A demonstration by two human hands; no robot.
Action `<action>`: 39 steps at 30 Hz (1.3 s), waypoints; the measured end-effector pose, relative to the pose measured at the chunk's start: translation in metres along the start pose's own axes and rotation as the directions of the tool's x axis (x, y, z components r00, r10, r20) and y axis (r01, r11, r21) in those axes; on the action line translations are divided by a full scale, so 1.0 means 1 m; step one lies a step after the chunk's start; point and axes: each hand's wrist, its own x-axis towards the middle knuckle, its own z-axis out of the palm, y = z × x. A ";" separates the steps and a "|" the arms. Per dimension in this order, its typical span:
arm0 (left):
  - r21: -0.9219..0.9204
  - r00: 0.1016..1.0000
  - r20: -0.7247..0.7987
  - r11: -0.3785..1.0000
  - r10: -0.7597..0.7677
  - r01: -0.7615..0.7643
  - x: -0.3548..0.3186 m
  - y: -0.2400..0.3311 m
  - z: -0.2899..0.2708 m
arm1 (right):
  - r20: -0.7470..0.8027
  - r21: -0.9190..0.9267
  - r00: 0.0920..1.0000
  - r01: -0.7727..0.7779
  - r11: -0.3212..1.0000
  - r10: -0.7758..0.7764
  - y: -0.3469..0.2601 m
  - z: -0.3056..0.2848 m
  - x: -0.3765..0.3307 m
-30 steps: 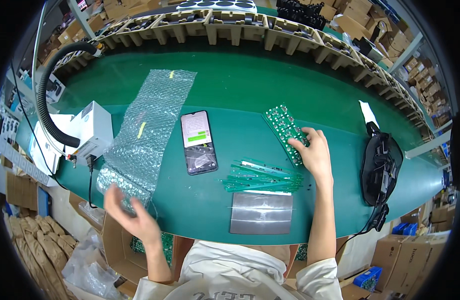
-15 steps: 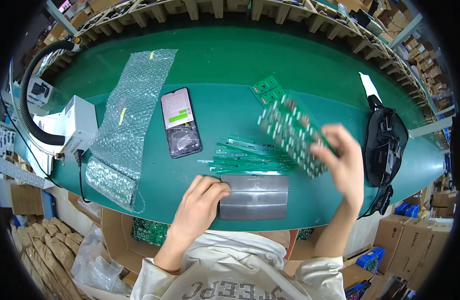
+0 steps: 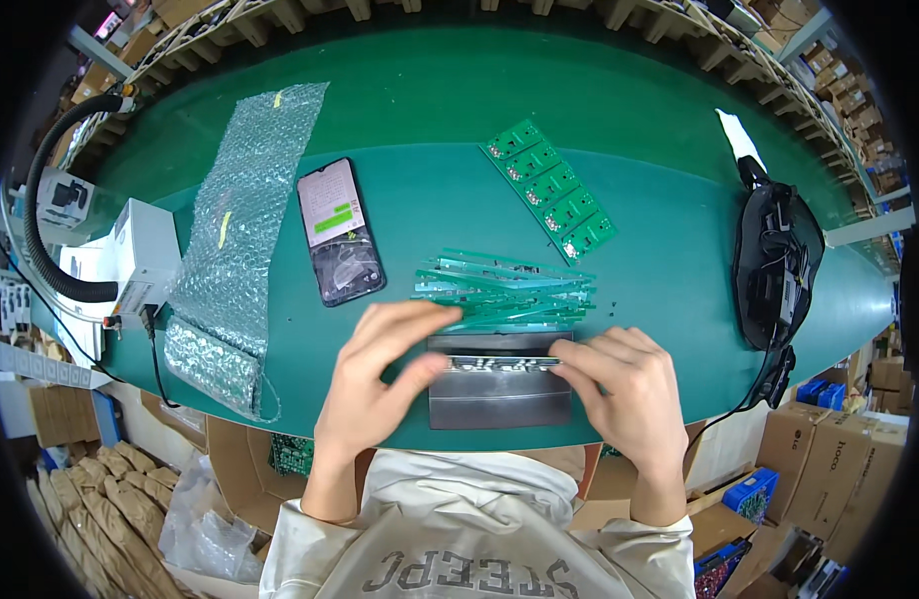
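Observation:
A green circuit board panel stands on edge along a groove of a flat grey grooved block, its component side seen almost edge-on. My right hand pinches the panel's right end between thumb and fingers. At the left end is my left hand, fingers stretched apart, its thumb tip close to the panel; whether it touches I cannot tell. Just beyond the block lies a heap of thin green board strips. Another circuit board panel rests flat and slanted farther back on the green table.
On the left lie a smartphone, a bubble wrap sheet and a white box-shaped device with a black flexible hose. A black bag is at the right. Cardboard boxes stand below the table edge.
My right hand has brought the panel left and down onto the grey block, uncovering the other panel. My left hand has come off the block's left edge and spread its fingers.

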 end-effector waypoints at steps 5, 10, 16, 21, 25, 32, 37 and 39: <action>-0.036 0.992 0.118 0.999 0.037 -0.033 -0.011 -0.005 0.001 | 0.026 -0.076 0.996 0.084 0.994 -0.083 -0.006 0.011 -0.001; -0.005 0.993 0.050 0.994 0.110 -0.110 -0.016 -0.005 0.005 | -0.012 -0.092 0.994 0.104 0.990 -0.106 -0.006 0.016 -0.011; 0.193 0.962 -0.120 0.956 0.246 -0.221 -0.034 -0.007 0.024 | -0.038 -0.109 0.991 0.126 0.986 -0.130 -0.005 0.018 -0.011; 0.210 0.964 -0.107 0.953 0.244 -0.218 -0.041 -0.003 0.022 | -0.025 -0.108 0.985 0.165 0.980 -0.169 -0.004 0.021 -0.019; 0.211 0.969 -0.060 0.952 0.241 -0.224 -0.046 0.003 0.019 | -0.035 -0.155 0.986 0.153 0.976 -0.161 -0.011 0.024 -0.039; 0.158 0.991 -0.118 0.987 0.062 -0.043 -0.046 0.015 0.025 | -0.021 -0.111 0.987 0.158 0.981 -0.161 0.002 0.025 -0.022; 0.013 0.968 -0.034 0.969 -0.248 0.248 -0.009 0.015 0.019 | 0.119 0.070 0.992 0.037 0.997 -0.045 0.018 0.016 0.014; -0.011 0.970 -0.065 0.972 -0.233 0.233 -0.009 0.017 0.018 | 0.113 0.172 0.993 0.008 0.985 -0.028 0.020 0.016 0.018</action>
